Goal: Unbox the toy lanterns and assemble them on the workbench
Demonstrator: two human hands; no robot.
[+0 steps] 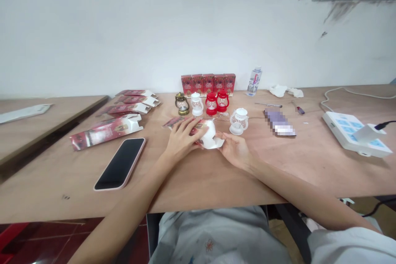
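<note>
My left hand [185,135] is closed over a red printed carton [210,134] that lies on its side above the table, its white flaps facing right. With pinched fingers, my right hand [233,148] grips the white flap end of the same carton. Just beyond stand small lanterns: a bronze one [182,104], a white one [196,104], a red one [211,104] and another red one [222,100]. Another white lantern [239,121] sits close to my right hand. Small clear pieces lie behind the carton, too small to make out.
Several finished red boxes [208,85] stand against the wall. Flattened red cartons [107,131] lie at left, by a black-screened phone [120,164]. To the right are a bottle [254,81], tissues [278,90], a screwdriver [268,104], a blurred flat item [279,122] and a power strip [355,134].
</note>
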